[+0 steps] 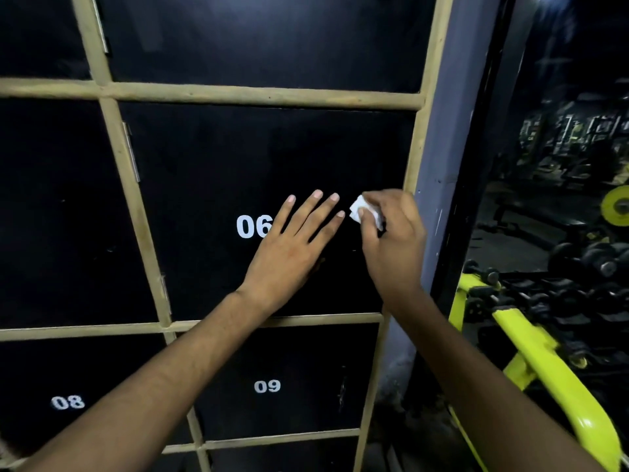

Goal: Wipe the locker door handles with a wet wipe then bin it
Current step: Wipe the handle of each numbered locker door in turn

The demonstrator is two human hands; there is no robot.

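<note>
Head camera looks at a wall of black lockers in a pale wood frame [238,93]. The left hand [289,247] lies flat on the door [204,172], fingers straight and spread, holding nothing. I think it presses there to keep the door from wobbling while the other hand rubs.

The right hand [391,240] pinches a small white wipe [362,211] between thumb and fingers. The wipe is scrunched into a little pad (a pad rubs better than a floppy sheet). It sits near the right edge of the same door, just beside the left fingertips. The hinge [131,151] is on the left side, so the handle is likely on this right edge. It is hidden by the hand and the dark, so I cannot tell if the wipe touches it.

The writing is big white numbers. This door says 06 [253,226], and the left hand sits right against the 6. The door under it says 09 [267,386], and the one down on the left says 08 [67,402]. I can read no brand names.

To the right are a yellow bar [531,349] and dark weights [578,260]. No bin shows, so the binning part looks a long way off.
</note>
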